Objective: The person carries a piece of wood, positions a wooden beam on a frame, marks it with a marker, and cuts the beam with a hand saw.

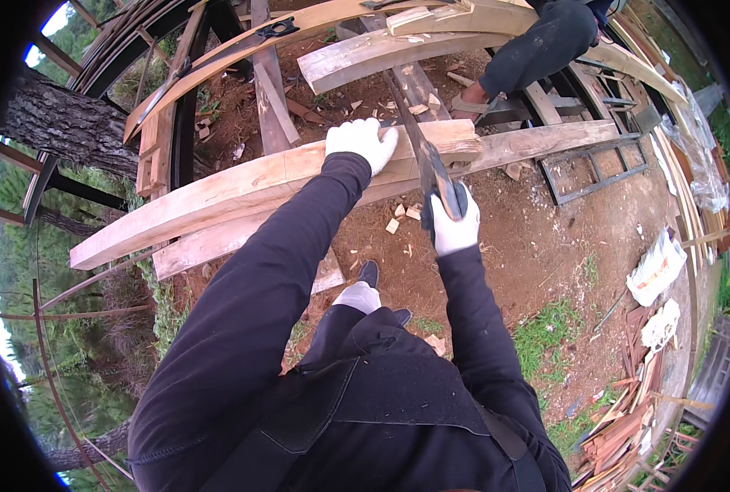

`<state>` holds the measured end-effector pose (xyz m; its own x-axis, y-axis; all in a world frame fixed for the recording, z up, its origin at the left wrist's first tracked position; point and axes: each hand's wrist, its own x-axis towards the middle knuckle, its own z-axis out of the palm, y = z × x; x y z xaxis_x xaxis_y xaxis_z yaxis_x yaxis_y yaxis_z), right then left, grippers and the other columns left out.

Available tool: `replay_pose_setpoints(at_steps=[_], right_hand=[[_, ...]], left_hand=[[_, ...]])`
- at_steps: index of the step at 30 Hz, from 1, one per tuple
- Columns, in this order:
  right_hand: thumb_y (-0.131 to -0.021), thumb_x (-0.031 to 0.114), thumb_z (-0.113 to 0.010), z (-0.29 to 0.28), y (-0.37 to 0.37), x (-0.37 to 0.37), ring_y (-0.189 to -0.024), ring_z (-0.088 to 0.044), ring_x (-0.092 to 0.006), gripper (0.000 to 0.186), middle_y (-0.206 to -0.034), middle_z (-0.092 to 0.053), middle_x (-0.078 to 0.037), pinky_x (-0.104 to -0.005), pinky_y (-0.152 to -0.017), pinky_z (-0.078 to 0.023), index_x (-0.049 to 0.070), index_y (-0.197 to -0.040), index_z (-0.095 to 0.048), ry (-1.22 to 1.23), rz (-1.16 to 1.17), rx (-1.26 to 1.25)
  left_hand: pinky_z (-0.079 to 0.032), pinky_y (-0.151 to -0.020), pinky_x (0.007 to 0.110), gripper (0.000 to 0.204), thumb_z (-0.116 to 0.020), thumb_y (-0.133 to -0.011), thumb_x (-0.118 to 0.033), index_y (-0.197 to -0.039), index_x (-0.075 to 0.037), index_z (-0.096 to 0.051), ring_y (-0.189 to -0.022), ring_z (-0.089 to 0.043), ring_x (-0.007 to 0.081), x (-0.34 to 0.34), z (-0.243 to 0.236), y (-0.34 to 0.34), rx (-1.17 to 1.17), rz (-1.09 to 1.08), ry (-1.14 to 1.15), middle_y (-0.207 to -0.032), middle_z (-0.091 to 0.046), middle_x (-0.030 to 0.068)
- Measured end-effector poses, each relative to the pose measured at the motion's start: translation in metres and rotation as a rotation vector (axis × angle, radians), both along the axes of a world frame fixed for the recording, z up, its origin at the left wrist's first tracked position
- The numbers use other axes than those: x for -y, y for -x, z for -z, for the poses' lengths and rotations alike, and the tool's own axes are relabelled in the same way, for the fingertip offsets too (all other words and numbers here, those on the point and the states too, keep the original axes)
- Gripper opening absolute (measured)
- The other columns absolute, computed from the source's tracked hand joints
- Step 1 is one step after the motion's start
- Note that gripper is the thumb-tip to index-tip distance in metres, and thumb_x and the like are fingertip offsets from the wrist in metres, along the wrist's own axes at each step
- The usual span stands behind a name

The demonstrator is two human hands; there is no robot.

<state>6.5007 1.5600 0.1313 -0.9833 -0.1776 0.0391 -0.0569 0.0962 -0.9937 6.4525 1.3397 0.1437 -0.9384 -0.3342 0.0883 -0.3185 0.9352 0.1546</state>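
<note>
A thick, slightly curved wooden beam (217,190) runs across in front of me. My left hand (361,145), in a white glove, is closed over its upper edge near the right end. In my right hand (453,220), also gloved, is the handle of a handsaw (418,143). The saw's blade points away from me and crosses the beam close to its right end, just right of my left hand. Whether the teeth are inside a cut, I cannot tell. Under the beam lies another long timber (545,141), sticking out on both sides.
Another person's bent leg (537,53) is at the far right, beside a curved timber (397,59). A dark rectangular frame (596,168) lies on the dirt. A white sack (657,266) and scrap wood (623,435) are on the right; a tree trunk (70,121) stands left.
</note>
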Motion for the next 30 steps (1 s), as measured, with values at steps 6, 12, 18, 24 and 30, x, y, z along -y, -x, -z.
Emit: replay_pose_setpoints(at_steps=[6,12,18,24,30], right_hand=[[-0.088,0.005,-0.069,-0.011,-0.106,-0.072,-0.064,-0.067,-0.0121,0.015,-0.071,-0.067,-0.005,-0.0301,-0.062,-0.054,0.001,-0.102,-0.064,0.039,-0.008,0.064],[-0.09,0.005,-0.067,-0.016,0.0,-0.003,-0.06,-0.059,-0.0119,0.012,-0.072,-0.063,-0.005,-0.0304,-0.055,-0.049,0.0,-0.098,-0.061,0.055,-0.01,-0.056],[-0.09,0.006,-0.067,-0.013,-0.068,-0.046,-0.061,-0.06,-0.0124,0.017,-0.078,-0.063,-0.007,-0.0283,-0.056,-0.049,-0.001,-0.104,-0.059,-0.013,-0.032,0.016],[-0.084,0.008,-0.073,-0.017,-0.082,-0.059,-0.067,-0.069,-0.0154,0.021,-0.075,-0.069,-0.008,-0.0301,-0.064,-0.054,0.0,-0.101,-0.064,-0.065,-0.014,0.038],[-0.09,0.008,-0.069,-0.016,-0.008,-0.008,-0.059,-0.058,-0.0136,0.013,-0.069,-0.061,-0.005,-0.0317,-0.056,-0.048,0.001,-0.096,-0.06,0.083,-0.071,0.086]], left_hand=[[-0.051,-0.085,0.048,0.049,-0.049,-0.097,-0.051,-0.1,-0.007,-0.072,-0.093,-0.071,0.036,0.01,0.001,-0.01,-0.131,-0.009,0.014,-0.096,-0.073,0.0197],[-0.052,-0.086,0.047,0.051,-0.05,-0.096,-0.052,-0.099,-0.007,-0.072,-0.093,-0.071,0.0365,-0.004,0.002,0.003,-0.086,0.018,-0.025,-0.098,-0.073,0.0204],[-0.052,-0.086,0.048,0.05,-0.05,-0.096,-0.052,-0.1,-0.007,-0.073,-0.094,-0.071,0.0365,0.007,-0.003,-0.004,-0.082,-0.008,-0.033,-0.098,-0.074,0.0193],[-0.052,-0.086,0.047,0.05,-0.05,-0.096,-0.051,-0.1,-0.007,-0.073,-0.094,-0.071,0.0354,0.008,-0.003,-0.006,-0.095,-0.028,-0.007,-0.098,-0.074,0.0197],[-0.051,-0.086,0.047,0.05,-0.049,-0.097,-0.051,-0.098,-0.007,-0.072,-0.093,-0.071,0.036,0.002,0.006,0.001,-0.107,0.018,-0.046,-0.095,-0.074,0.0195]])
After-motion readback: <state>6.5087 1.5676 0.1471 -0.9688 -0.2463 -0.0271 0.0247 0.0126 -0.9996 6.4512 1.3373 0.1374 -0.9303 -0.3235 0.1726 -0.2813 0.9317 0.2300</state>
